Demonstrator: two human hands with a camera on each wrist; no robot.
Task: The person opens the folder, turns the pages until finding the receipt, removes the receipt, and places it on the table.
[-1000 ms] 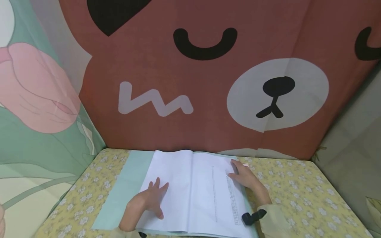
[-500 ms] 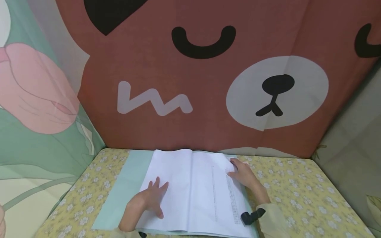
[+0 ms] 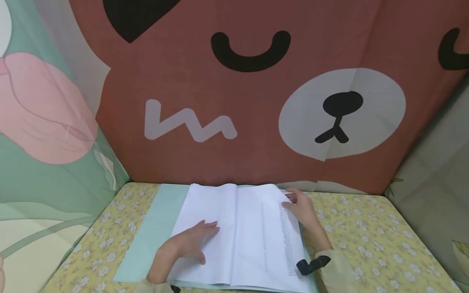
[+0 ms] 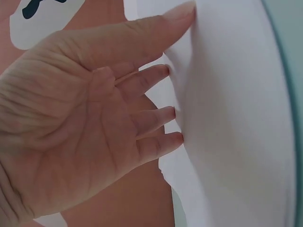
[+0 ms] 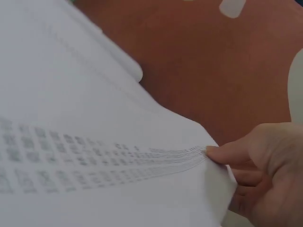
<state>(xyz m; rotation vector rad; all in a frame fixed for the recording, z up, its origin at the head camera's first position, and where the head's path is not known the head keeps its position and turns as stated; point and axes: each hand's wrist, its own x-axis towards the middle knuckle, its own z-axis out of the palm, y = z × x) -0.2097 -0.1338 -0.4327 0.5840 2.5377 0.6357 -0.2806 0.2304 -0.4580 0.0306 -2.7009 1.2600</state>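
Observation:
A booklet with white pages lies open, its pale blue-green cover (image 3: 148,244) showing at the left. My left hand (image 3: 190,242) rests on the left page (image 3: 209,203), fingers spread; its fingertips and thumb touch the paper in the left wrist view. At the upper right corner of the right page (image 3: 253,240), my right hand (image 3: 302,207) pinches the paper, thumb on top and fingers beneath. The right wrist view shows that page (image 5: 94,104) bending up at the pinched corner. Printed columns run down its right part.
A yellow flowered cloth (image 3: 370,244) covers the table under the booklet. Behind it stands a fabric wall (image 3: 256,154) with a brown bear print. More printed fabric (image 3: 47,110) closes off the left side, and greyish fabric (image 3: 432,179) the right.
My right hand has moved slightly up and away, and the page's corner is now lifted between thumb and fingers. My left hand has turned, its fingers pointing further right.

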